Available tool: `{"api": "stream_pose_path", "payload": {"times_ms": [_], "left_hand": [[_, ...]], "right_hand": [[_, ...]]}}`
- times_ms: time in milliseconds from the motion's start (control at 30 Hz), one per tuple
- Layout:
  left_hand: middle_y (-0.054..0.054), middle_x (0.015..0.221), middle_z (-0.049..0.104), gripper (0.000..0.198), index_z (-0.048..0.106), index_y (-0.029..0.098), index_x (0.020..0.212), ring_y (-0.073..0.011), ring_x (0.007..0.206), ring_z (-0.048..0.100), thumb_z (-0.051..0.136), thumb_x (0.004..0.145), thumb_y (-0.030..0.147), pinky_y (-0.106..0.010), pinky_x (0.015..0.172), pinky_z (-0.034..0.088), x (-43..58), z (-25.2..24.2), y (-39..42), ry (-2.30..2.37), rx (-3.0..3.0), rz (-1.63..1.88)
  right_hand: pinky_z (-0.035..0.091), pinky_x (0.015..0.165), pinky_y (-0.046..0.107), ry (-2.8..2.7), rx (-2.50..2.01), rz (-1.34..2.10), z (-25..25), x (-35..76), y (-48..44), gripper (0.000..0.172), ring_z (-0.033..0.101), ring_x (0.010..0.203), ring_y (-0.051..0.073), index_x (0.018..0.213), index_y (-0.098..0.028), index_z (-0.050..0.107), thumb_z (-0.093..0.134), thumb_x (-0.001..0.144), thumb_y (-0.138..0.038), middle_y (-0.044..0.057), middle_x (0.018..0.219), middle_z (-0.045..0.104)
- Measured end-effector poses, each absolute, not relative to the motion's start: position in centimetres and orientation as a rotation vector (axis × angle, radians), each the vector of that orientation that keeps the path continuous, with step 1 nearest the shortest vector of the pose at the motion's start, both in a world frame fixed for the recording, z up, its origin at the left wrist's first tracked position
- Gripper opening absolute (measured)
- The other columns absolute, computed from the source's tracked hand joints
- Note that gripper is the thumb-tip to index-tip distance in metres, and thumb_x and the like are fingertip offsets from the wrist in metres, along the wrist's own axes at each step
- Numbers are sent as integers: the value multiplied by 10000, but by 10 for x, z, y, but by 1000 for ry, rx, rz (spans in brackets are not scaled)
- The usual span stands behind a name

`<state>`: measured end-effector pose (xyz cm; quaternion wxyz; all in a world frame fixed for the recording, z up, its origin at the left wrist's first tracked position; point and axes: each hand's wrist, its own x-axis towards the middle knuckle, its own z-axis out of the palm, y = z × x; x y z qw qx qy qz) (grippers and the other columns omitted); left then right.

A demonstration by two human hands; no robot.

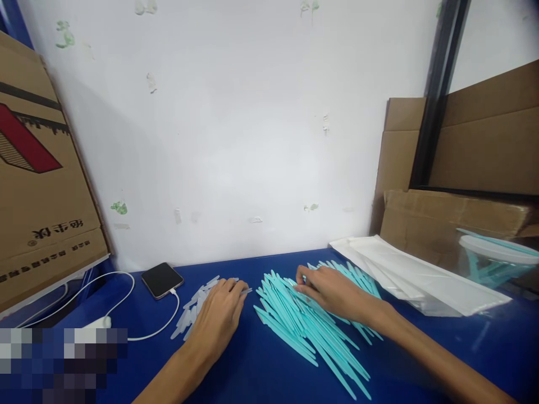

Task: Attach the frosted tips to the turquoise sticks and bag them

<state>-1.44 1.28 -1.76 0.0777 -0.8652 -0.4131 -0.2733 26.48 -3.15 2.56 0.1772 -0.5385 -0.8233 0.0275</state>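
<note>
My left hand [225, 306] is at the right side of a small heap of translucent plastic pieces [187, 317]. Its fingers are bent and closed on a translucent piece [247, 290], whose end sticks out by the fingertips. Over a large pile of slim, pointed turquoise plastic sticks [290, 314] is my right hand [326, 286]. Thumb and fingers there come together at a turquoise stick, mostly hidden by the hand. More turquoise sticks [357, 275] lie behind and beneath that hand.
A phone [162, 280] with a white cable lies on the blue table [236, 370]. White plastic bags [404, 269] lie at the right, beside a clear tub [497, 261] holding turquoise sticks. Cardboard boxes [46, 185] stand at the left and right, before a white wall [244, 123].
</note>
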Motion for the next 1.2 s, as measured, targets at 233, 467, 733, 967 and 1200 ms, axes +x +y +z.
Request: {"api": "stream_pose_path", "payload": {"times_ms": [233,467,733,967,1200], "left_hand": [[-42,1047,666,205,622,241,1081,-207,985,632,428,1016,230,-372,864,532,-1,-13,0,-1171,-2784,-1004],[-45,1044,642,236,619,246,1153,-203,958,609,428,1018,209,-360,825,528,0,-12,-3,-1041,-2848,-998],[-38,1026,635,291,621,285,1219,-182,922,595,405,1033,231,-319,786,511,4,-12,-9,-1020,-2992,-1038],[-14,945,682,249,683,297,1146,-163,825,621,471,1017,313,-290,746,509,12,-12,-17,-1164,-3093,-1276],[-23,973,677,253,682,274,1125,-165,810,622,469,1013,353,-299,750,507,8,-8,-14,-1264,-2957,-1437]], "right_hand": [[322,550,248,-2425,-1297,-76,26,253,-34,236,597,634,150,1085,-244,562,356,1057,-354,-10,782,667],[382,593,244,-2496,-1180,-195,19,244,-36,280,644,736,149,1174,-247,612,360,1056,-283,29,960,703],[399,605,226,-2500,-1125,-187,15,244,-35,278,638,749,129,1186,-261,621,379,1056,-300,13,961,701],[347,544,220,-2488,-1070,-223,14,242,-37,267,623,672,108,1230,-255,582,402,1051,-341,11,954,702],[431,618,226,-2431,-1115,-314,28,257,-34,244,687,817,149,1144,-224,632,435,1039,-322,38,998,719]]}}
